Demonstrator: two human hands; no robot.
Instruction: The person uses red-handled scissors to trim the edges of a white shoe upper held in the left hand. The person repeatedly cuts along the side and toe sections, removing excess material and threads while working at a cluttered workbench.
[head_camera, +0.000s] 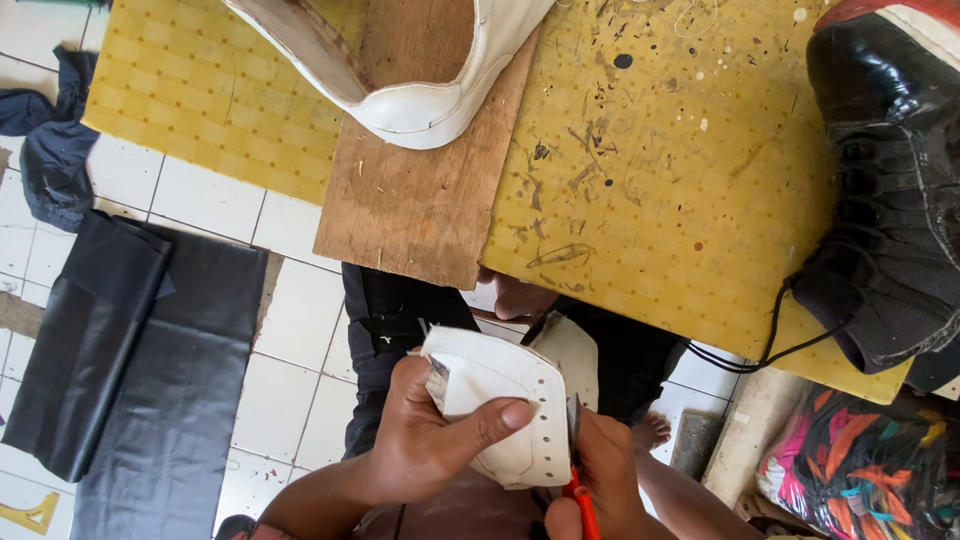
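Down over my lap, my left hand (425, 440) fingers pinch the white shoe piece (505, 415), its holed edge running up-down on the right, touching the scissors (578, 470) gripped by my right hand (600, 480).

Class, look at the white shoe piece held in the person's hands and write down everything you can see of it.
The white shoe piece is a curved panel of what looks like leather or synthetic leather, with stitched seams and a row of small punched eyelet holes along its right edge. A greyish inner layer shows at its left edge. It is held below the table edge, above the lap. The left hand grips it, thumb pressed across its face; the right hand, holding a red-handled tool, meets its right edge.
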